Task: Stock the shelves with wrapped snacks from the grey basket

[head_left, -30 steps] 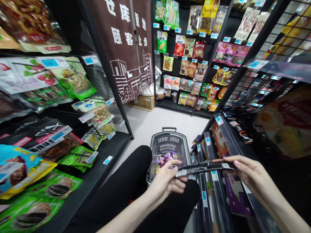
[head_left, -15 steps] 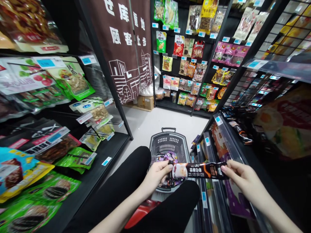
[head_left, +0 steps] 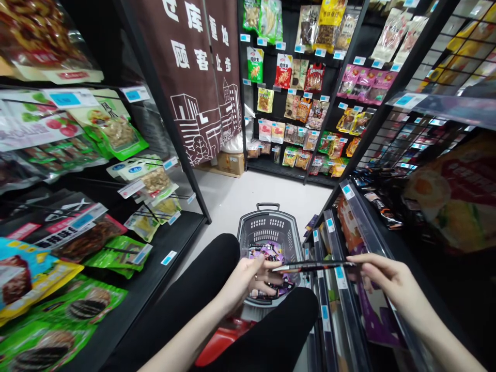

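Note:
A slim black drink-powder sachet is stretched level between my two hands above the shopping basket, turned almost edge-on so its printed face is hidden. Its left end lies among the spread fingers of my left hand, which keeps a light hold on it. At the other end, my right hand pinches the tip between thumb and fingers. Below, the grey shopping basket stands between my knees with several purple and black sachets inside, partly covered by my left hand.
Close by on the right is a low shelf with price tags and more black sachets. On the left, a shelf carries snack bags. A brown curtain and a cardboard box stand beyond, beside a wall of hanging packets.
The sachet has turned from showing its printed face to lying nearly edge-on. My left fingers have spread from a pinch, and my right fingers have shifted at its end.

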`<state>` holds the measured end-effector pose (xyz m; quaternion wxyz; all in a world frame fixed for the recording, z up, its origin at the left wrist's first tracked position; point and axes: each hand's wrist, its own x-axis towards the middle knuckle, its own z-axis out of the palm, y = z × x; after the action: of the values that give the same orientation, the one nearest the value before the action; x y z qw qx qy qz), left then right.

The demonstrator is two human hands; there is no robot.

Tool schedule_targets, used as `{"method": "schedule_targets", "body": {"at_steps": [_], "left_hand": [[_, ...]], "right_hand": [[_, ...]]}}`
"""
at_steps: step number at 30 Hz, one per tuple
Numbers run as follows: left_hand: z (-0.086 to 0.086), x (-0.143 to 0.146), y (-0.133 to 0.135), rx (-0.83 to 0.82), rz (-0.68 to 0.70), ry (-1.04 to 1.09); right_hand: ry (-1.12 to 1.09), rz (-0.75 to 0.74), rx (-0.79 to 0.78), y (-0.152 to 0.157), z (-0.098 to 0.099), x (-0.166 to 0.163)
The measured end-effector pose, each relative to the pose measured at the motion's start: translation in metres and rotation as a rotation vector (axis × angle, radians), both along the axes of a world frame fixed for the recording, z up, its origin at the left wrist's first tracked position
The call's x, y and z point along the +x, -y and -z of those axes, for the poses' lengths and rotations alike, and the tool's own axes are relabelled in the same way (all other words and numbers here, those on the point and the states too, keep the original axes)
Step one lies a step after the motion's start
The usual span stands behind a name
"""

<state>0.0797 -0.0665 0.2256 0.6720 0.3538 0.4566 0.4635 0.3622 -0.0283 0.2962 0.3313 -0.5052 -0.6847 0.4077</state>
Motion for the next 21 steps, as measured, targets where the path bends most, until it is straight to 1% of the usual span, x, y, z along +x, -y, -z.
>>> {"method": "schedule_targets", "body": {"at_steps": [2, 5, 9, 14, 16, 19, 21], "left_hand": [[0.000, 0.000, -0.001, -0.001, -0.065, 0.017], [0.002, -0.001, -0.002, 0.027, -0.131, -0.013], [0.002, -0.003, -0.003, 0.035, -0.142, -0.065], [-0.003, -0.003, -0.001, 0.059, -0.167, -0.091], [-0.004, -0.005, 0.000, 0.060, -0.161, -0.076], [-0.002, -0.008, 0.001, 0.120, -0.143, 0.041], [0.000, -0.009, 0.001, 0.146, -0.146, 0.086]], "right_hand": [[-0.026, -0.010, 0.001, 0.000, 0.001, 0.000], [0.002, -0.012, -0.016, 0.001, 0.005, -0.002], [0.013, 0.016, 0.045, 0.003, 0.010, -0.005], [0.049, 0.006, 0.078, 0.007, 0.013, -0.003], [0.025, -0.031, 0.145, 0.007, 0.012, -0.002], [0.029, -0.117, 0.270, 0.005, 0.009, 0.001], [0.057, -0.138, 0.309, 0.004, 0.008, 0.002]]}}
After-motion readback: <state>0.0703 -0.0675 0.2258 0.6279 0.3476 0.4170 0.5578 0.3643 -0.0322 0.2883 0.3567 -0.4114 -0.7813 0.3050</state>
